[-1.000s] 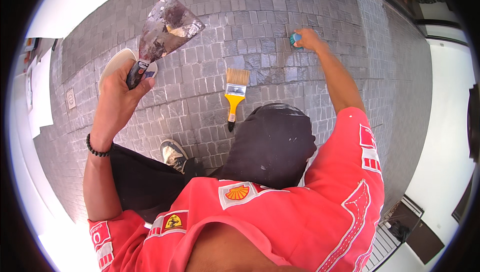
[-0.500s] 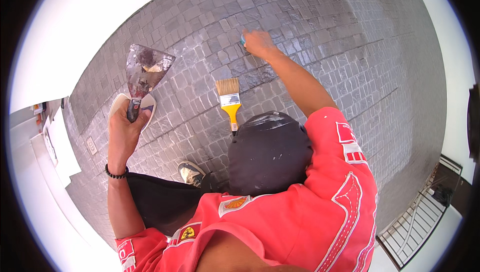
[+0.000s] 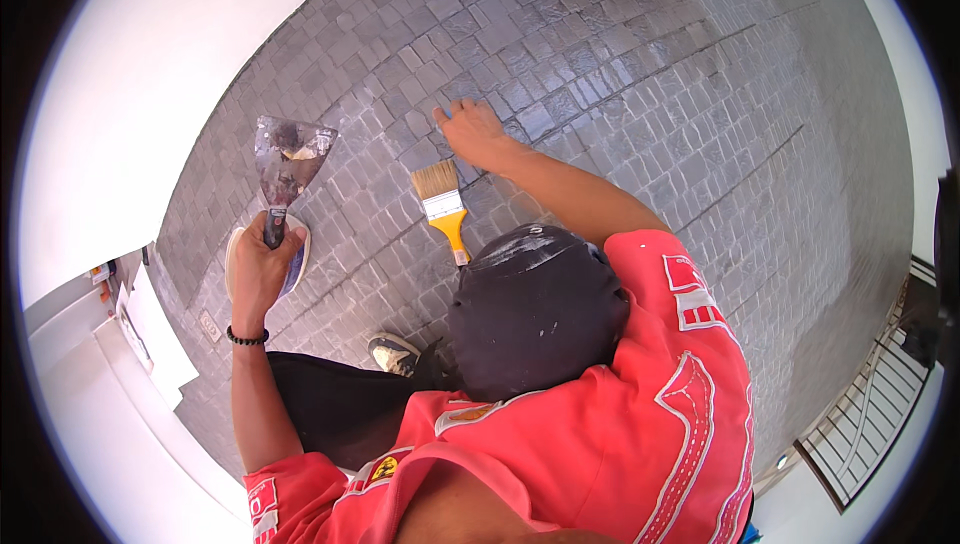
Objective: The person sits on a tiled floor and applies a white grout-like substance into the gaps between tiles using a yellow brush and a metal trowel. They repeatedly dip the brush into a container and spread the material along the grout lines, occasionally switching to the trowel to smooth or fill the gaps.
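My left hand (image 3: 264, 262) grips the black handle of a wide putty knife (image 3: 290, 159), its stained, triangular blade raised above my shoe. My right hand (image 3: 474, 132) reaches forward, low over the grey paved floor (image 3: 520, 24), with its fingers bent downward. Whatever sits under those fingers is hidden by the hand. Just nearer than it, a flat paintbrush (image 3: 440, 204) with pale bristles and a yellow handle lies on the paving. The tip of its handle ends beside my dark-covered knee (image 3: 540, 314).
White walls (image 3: 180, 54) bound the paving at the left and far left. At the lower right stands a metal-barred railing (image 3: 870, 424). My light-coloured shoes (image 3: 393, 354) rest on the floor. A small plate (image 3: 209, 325) is set into the paving at left.
My right hand has moved left and nearer, toward the brush. The blue thing seen at its fingers earlier is out of sight now. My left hand still holds the putty knife.
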A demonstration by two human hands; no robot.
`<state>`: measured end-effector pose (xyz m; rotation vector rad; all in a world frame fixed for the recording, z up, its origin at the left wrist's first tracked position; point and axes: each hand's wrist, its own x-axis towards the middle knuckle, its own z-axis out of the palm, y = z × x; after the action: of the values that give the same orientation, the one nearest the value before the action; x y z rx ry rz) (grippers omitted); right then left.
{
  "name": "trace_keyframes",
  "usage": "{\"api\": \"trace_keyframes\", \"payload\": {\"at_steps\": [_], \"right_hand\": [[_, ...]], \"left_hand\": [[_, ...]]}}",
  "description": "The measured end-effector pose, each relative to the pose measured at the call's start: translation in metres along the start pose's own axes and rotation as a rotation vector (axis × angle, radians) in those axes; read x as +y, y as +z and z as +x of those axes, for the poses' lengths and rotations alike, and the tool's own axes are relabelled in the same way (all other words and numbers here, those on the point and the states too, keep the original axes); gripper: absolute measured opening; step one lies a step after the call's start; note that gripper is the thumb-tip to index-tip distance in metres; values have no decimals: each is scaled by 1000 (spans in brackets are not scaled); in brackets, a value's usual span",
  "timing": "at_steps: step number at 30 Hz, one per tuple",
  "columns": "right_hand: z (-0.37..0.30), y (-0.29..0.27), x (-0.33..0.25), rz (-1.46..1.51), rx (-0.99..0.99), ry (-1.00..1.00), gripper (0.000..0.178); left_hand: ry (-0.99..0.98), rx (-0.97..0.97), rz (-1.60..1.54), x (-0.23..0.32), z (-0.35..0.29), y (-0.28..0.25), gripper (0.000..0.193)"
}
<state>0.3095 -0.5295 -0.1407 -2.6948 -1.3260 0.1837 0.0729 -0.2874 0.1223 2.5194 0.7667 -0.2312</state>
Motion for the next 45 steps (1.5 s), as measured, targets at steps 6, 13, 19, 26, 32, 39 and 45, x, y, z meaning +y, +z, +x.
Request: {"api": "trace_keyframes", "payload": {"at_steps": [6,13,19,26,32,39,45], "right_hand": [[-62,-77,253,-122,17,697,49],[-79,-42,139,-43,82,480,66],[-16,-25,78,-19,244,129,41],[24,-92,133,-44,-541,4,46],[18,-99,111,-12,-452,-72,40],[33,-101,108,-65,-643,-173,42],[23,-87,92,-133,-164,56,30]], "left_hand": [[-48,-48,-256,3,-12,1,26],[8,-42,-154,20,-5,3,27],[0,-102,-221,34,-8,6,26],[-44,-11,-359,18,-32,-12,27],[-47,-5,-356,17,-37,-16,32],[41,-10,-367,11,-43,-22,29],[38,23,-392,9,-59,-34,29]]}}
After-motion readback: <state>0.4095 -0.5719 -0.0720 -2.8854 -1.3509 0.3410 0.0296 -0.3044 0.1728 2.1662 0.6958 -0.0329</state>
